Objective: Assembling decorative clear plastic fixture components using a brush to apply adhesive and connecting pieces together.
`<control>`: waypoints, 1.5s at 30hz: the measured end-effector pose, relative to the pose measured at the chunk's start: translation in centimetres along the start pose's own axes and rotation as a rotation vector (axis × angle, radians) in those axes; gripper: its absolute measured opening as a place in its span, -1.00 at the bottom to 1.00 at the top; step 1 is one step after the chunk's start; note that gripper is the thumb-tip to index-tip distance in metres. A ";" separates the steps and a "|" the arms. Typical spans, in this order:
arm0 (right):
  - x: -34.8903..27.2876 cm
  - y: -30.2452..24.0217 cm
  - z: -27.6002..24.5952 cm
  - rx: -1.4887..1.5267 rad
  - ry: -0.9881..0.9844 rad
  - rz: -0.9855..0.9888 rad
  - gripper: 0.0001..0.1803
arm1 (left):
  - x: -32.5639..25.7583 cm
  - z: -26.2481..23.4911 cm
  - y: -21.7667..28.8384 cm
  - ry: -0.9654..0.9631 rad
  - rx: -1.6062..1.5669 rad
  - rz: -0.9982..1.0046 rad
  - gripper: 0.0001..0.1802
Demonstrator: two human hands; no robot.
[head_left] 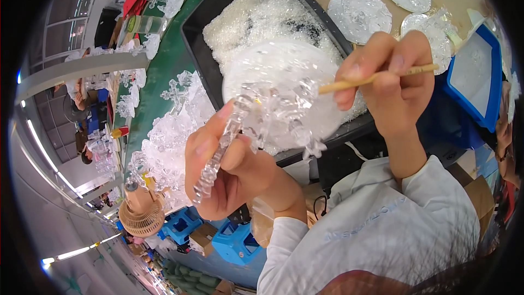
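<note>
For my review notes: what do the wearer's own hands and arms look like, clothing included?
The left hand and right hand are ungloved, with no ring or watch visible. The left sleeve and right sleeve are pale, whitish fabric, ending on the forearms. They belong to a loose, matching top with faint bluish lettering across its front.

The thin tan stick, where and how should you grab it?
Probably pinch the thin tan stick along its middle, from the right, as the right hand does. Its shaft is slim, and its left end points at the clear plastic piece, so that end is best left free.
</note>
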State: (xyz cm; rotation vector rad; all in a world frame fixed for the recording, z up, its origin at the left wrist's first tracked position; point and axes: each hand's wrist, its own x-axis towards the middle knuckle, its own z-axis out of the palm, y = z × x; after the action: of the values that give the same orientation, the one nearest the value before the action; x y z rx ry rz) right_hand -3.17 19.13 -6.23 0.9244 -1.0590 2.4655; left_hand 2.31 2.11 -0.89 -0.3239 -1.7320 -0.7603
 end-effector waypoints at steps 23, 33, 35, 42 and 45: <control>-0.1 -0.3 -0.7 -0.186 -0.106 -0.127 -0.84 | -0.6 0.3 0.4 0.049 0.109 -0.001 -0.83; -0.6 -1.5 -1.4 -0.069 0.056 -0.116 -0.84 | -0.2 0.1 -0.2 0.041 0.048 0.018 -0.77; -0.8 -1.6 -1.3 -0.098 0.066 -0.139 -0.84 | -0.2 0.3 -0.1 0.068 0.066 -0.004 -0.72; -1.1 -1.2 -0.6 -0.297 -0.108 -0.199 -0.85 | -0.3 0.3 -0.2 0.096 0.148 0.020 -0.71; -1.4 -1.8 -0.6 -0.330 -0.075 -0.266 -0.83 | -0.2 0.1 -0.1 0.083 0.228 -0.018 -0.70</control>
State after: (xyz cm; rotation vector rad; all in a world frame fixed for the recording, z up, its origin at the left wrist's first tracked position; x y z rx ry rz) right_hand -1.51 20.79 -6.52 0.9829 -1.2311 1.9821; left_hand 2.24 2.16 -1.08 -0.1197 -1.7252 -0.5732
